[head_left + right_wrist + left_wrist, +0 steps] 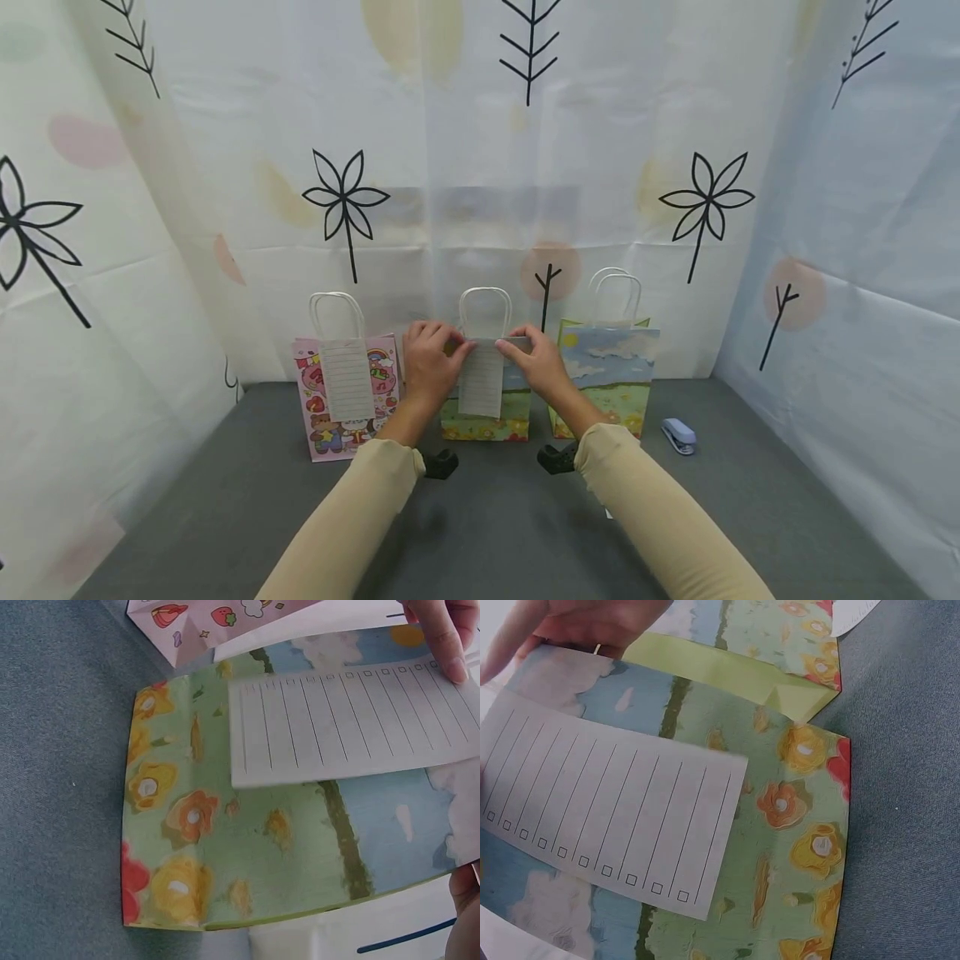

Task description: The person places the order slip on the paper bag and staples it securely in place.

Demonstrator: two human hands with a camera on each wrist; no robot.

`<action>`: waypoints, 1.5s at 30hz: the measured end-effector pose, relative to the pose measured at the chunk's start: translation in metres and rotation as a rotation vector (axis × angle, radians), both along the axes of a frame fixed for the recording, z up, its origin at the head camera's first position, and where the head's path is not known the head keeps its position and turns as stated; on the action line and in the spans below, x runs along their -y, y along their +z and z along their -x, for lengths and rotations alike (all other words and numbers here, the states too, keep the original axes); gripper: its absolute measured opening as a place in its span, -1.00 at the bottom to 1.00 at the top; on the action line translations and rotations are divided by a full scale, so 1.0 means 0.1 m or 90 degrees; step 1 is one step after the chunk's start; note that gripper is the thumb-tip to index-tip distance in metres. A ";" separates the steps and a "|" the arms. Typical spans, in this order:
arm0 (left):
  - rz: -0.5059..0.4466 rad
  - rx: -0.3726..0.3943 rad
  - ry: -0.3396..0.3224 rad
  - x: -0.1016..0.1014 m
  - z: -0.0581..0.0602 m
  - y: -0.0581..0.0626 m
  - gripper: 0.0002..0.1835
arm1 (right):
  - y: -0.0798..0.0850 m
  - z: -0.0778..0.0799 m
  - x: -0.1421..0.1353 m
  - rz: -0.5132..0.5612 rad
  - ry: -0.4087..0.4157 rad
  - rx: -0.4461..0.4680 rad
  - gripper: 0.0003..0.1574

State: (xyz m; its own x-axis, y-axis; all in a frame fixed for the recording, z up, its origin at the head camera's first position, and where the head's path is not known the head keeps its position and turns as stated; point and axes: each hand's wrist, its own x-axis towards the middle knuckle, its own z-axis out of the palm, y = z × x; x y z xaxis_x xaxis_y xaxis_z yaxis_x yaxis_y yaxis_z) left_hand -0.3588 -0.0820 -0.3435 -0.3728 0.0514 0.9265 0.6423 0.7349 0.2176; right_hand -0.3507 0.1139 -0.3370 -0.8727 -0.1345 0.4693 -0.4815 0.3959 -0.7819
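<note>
The middle paper gift bag [517, 408], printed with sky, grass and flowers, stands upright. A narrow lined checklist sheet [480, 383] lies against its front, below the white twisted handles [485, 292]. My left hand [433, 358] pinches the sheet's upper left edge against the bag's top, and its thumb [448, 660] shows on the sheet in the right wrist view. At the top right my right hand [538, 360] pinches the bag's upper edge, thumb in front and fingers behind. The sheet's lower end [731, 832] stands slightly off the bag.
A pink cartoon gift bag [352, 450] with a lined sheet [347, 383] on its front stands left. Another landscape gift bag [607, 367] stands right. Beyond it lies a light blue stapler [679, 436] on the grey table [495, 533]. A patterned cloth [465, 125] hangs behind.
</note>
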 end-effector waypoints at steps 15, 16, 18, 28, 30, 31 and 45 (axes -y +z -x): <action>-0.087 0.101 -0.093 -0.01 -0.03 0.04 -0.69 | -0.01 -0.02 0.07 -0.041 -0.074 -0.029 -0.65; -0.103 0.130 -0.112 0.00 -0.04 0.06 -0.67 | -0.01 -0.01 0.07 -0.042 -0.073 -0.029 -0.66; -0.128 0.192 -0.142 0.01 -0.06 0.09 -0.67 | -0.01 -0.01 0.06 -0.041 -0.070 -0.028 -0.66; -0.105 0.402 -0.171 0.11 -0.09 0.19 -0.68 | -0.01 0.00 0.06 -0.036 -0.064 -0.018 -0.67; -0.095 0.414 -0.162 0.11 -0.09 0.19 -0.67 | -0.01 0.00 0.07 -0.035 -0.061 -0.017 -0.67; -0.093 0.417 -0.159 0.12 -0.09 0.19 -0.66 | -0.01 0.00 0.07 -0.032 -0.060 -0.017 -0.67; -0.103 0.411 -0.124 0.09 -0.08 0.17 -0.70 | 0.00 -0.01 0.08 -0.021 -0.048 -0.017 -0.67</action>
